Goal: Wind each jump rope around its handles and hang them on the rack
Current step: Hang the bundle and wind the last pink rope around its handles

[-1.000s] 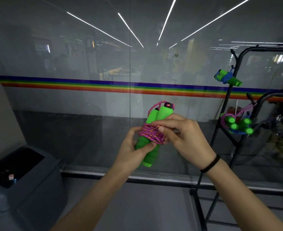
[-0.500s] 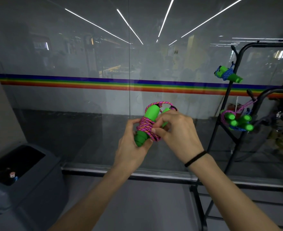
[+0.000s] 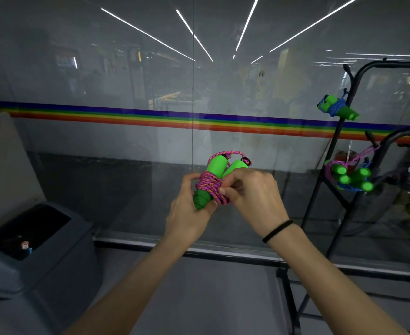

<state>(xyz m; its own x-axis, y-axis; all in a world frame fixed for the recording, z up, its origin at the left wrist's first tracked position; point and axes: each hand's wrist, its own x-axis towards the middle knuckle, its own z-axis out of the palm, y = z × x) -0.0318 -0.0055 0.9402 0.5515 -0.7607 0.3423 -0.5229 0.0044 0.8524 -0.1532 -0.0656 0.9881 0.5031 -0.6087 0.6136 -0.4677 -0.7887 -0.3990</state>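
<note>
I hold a jump rope (image 3: 217,169) with two green foam handles and a pink braided cord wound round their middle, a small loop arching over the top ends. My left hand (image 3: 189,213) grips the lower part of the handles from the left. My right hand (image 3: 254,201) pinches the wound cord (image 3: 210,187) with thumb and fingers from the right. The black metal rack (image 3: 344,146) stands to the right. On it hang a blue-corded rope bundle (image 3: 338,108) up high and a cluster of green handles with pink and blue cords (image 3: 350,177) lower down.
A glass wall with a rainbow stripe (image 3: 150,118) stands straight ahead, its black floor rail (image 3: 199,252) below my hands. A grey bin (image 3: 25,259) with an open dark top sits at the lower left. The rack's legs (image 3: 293,308) reach the floor near my right forearm.
The bundle has tilted and come lower in my hands, the bottom handle ends now hidden in my left palm. My right fingers have shifted down onto the wound cord. The view has drifted slightly.
</note>
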